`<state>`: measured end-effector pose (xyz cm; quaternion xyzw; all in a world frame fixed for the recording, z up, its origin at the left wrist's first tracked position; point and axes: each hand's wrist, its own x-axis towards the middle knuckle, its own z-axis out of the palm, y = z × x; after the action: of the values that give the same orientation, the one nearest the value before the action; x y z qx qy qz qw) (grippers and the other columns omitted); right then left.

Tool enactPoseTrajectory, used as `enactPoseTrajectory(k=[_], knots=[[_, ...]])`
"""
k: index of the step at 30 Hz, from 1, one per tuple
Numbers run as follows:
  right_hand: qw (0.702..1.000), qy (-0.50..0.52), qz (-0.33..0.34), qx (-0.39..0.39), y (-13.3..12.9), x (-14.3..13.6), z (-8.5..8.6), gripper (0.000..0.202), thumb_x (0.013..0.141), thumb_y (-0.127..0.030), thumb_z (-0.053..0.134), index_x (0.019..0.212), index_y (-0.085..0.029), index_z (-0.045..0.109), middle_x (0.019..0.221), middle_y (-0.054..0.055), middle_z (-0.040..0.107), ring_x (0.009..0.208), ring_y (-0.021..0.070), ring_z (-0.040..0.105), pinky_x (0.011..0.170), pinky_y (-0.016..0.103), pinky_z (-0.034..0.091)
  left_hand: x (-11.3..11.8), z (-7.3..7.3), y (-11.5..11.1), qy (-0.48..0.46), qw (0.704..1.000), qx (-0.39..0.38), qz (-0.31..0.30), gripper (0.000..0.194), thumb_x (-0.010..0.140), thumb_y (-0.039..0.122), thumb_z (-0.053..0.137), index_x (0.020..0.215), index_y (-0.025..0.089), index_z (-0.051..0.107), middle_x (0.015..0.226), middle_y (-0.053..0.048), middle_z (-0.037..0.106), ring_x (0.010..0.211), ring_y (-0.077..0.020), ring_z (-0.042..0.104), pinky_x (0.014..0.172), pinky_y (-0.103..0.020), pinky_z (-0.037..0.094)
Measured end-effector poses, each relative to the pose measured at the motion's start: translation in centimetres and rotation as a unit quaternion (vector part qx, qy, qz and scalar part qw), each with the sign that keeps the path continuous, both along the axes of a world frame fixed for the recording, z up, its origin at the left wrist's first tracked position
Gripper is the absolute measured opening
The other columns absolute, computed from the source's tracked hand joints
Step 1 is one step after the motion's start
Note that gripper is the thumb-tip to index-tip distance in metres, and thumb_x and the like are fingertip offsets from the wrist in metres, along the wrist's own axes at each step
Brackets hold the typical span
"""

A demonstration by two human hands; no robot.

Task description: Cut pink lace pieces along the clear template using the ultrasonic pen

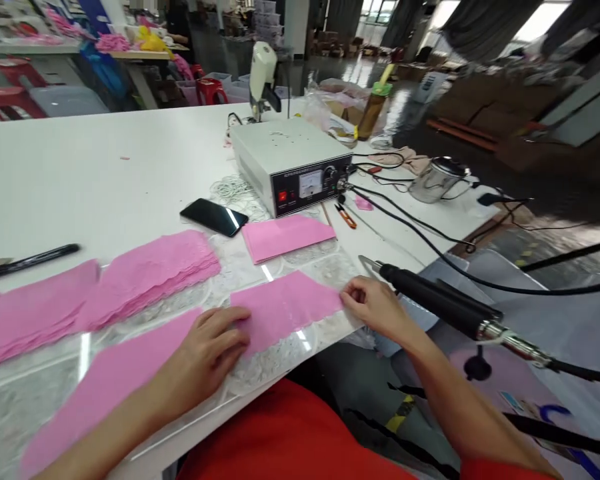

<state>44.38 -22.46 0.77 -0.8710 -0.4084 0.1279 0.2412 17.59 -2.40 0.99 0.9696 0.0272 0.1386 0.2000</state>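
A pink fabric piece [285, 310] with a jagged lower edge lies flat on the clear table cover in front of me. My left hand [213, 350] rests on its left end, fingers bent loosely and slightly apart. At the narrow right tip, my right hand [375, 303] pinches the fabric between thumb and forefinger. Under my left forearm lies another long pink piece [125, 363], partly hidden. Just behind is a neat pink fabric stack [287, 237]. Beside my right hand, a black handheld tool [435, 300] with a metal blade tip hangs in the air on its cable.
A control box [310, 183] with a lit red switch stands behind the stack. Nearby are a phone [214, 217], orange thread snips [346, 217] and a glass jug [439, 180]. Leftward lie pink fabric piles [155, 273] and a black pen [35, 260]. Cables cross on the right.
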Motion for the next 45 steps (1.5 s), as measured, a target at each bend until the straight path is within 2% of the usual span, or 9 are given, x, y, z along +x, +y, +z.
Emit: enactPoseTrajectory(k=[6, 10, 13, 18, 22, 27, 33, 39, 45], knots=[[0.999, 0.011, -0.002, 0.05, -0.9, -0.2, 0.3, 0.015, 0.08, -0.025, 0.052, 0.07, -0.019, 0.061, 0.068, 0.0, 0.061, 0.06, 0.0116, 0.054, 0.057, 0.025, 0.039, 1.5, -0.4, 0.5, -0.02, 0.998, 0.046, -0.039, 0.023, 0.096, 0.022, 0.045, 0.104, 0.025, 0.066, 0.127, -0.004, 0.061, 0.118, -0.0203, 0.056, 0.108, -0.041, 0.037], [0.991, 0.001, 0.005, 0.133, -1.8, -0.6, -0.3, 0.016, 0.085, -0.025, 0.051, 0.076, -0.019, 0.063, 0.069, 0.001, 0.06, 0.059, 0.0118, 0.053, 0.056, 0.025, 0.042, 5.5, 0.1, -0.4, -0.023, 0.991, 0.074, -0.11, 0.033, 0.099, 0.019, 0.037, 0.123, 0.021, 0.059, 0.133, -0.006, 0.059, 0.128, -0.0212, 0.05, 0.114, -0.044, 0.03], [0.982, -0.008, 0.004, 0.191, -2.4, -1.0, -0.9, 0.017, 0.088, -0.026, 0.051, 0.081, -0.02, 0.065, 0.074, 0.003, 0.063, 0.06, 0.0125, 0.055, 0.055, 0.025, 0.045, 9.1, 0.6, -1.3, 0.014, 0.98, 0.086, -0.178, 0.035, 0.1, 0.022, 0.037, 0.13, 0.019, 0.055, 0.137, -0.008, 0.056, 0.133, -0.0236, 0.045, 0.115, -0.046, 0.029], [0.979, -0.018, 0.019, 0.2, -2.4, -0.9, -1.3, 0.016, 0.089, -0.023, 0.051, 0.085, -0.021, 0.067, 0.078, 0.003, 0.064, 0.065, 0.0134, 0.059, 0.058, 0.026, 0.047, 12.8, 0.6, -2.1, 0.069, 0.965, 0.084, -0.238, 0.04, 0.101, 0.024, 0.038, 0.14, 0.022, 0.046, 0.144, -0.006, 0.049, 0.138, -0.0234, 0.038, 0.118, -0.048, 0.02], [0.98, -0.003, 0.032, 0.196, -2.3, -0.5, -1.5, 0.014, 0.089, -0.02, 0.052, 0.085, -0.021, 0.066, 0.078, 0.003, 0.063, 0.071, 0.0141, 0.061, 0.064, 0.026, 0.049, 13.4, 0.2, -2.3, 0.092, 0.956, 0.084, -0.266, 0.044, 0.101, 0.025, 0.038, 0.144, 0.021, 0.039, 0.146, -0.008, 0.045, 0.141, -0.0248, 0.033, 0.119, -0.053, 0.012], [0.967, -0.002, 0.075, 0.244, -2.5, -0.3, -2.3, 0.016, 0.09, -0.016, 0.051, 0.094, -0.022, 0.066, 0.084, 0.004, 0.063, 0.081, 0.015, 0.062, 0.073, 0.028, 0.053, 13.3, 0.0, -2.2, 0.1, 0.953, 0.087, -0.271, 0.049, 0.099, 0.021, 0.041, 0.147, 0.023, 0.034, 0.149, -0.008, 0.04, 0.143, -0.0257, 0.028, 0.118, -0.055, 0.006], [0.95, -0.08, 0.117, 0.277, -2.4, -0.5, -2.9, 0.038, 0.085, -0.006, 0.047, 0.11, -0.027, 0.067, 0.083, 0.004, 0.059, 0.078, 0.0151, 0.06, 0.069, 0.028, 0.055, 13.4, -0.1, -1.9, 0.101, 0.95, 0.098, -0.28, 0.054, 0.097, 0.017, 0.043, 0.149, 0.023, 0.029, 0.151, -0.007, 0.037, 0.144, -0.0269, 0.023, 0.118, -0.057, 0.006], [0.956, -0.081, 0.083, 0.27, -2.4, -0.7, -3.0, 0.041, 0.083, -0.004, 0.046, 0.113, -0.027, 0.065, 0.087, 0.005, 0.061, 0.082, 0.0169, 0.062, 0.072, 0.03, 0.056, 13.3, -0.1, -1.9, 0.083, 0.95, 0.092, -0.288, 0.052, 0.097, 0.017, 0.043, 0.147, 0.024, 0.033, 0.149, -0.009, 0.041, 0.143, -0.026, 0.026, 0.118, -0.058, 0.007], [0.95, -0.106, 0.103, 0.275, -2.5, -0.7, -3.3, 0.038, 0.083, -0.004, 0.047, 0.107, -0.025, 0.067, 0.085, 0.005, 0.059, 0.079, 0.0161, 0.059, 0.07, 0.03, 0.055, 13.3, -0.2, -1.9, 0.08, 0.946, 0.11, -0.295, 0.053, 0.097, 0.014, 0.042, 0.148, 0.021, 0.031, 0.149, -0.009, 0.04, 0.143, -0.0276, 0.027, 0.117, -0.059, 0.007]])
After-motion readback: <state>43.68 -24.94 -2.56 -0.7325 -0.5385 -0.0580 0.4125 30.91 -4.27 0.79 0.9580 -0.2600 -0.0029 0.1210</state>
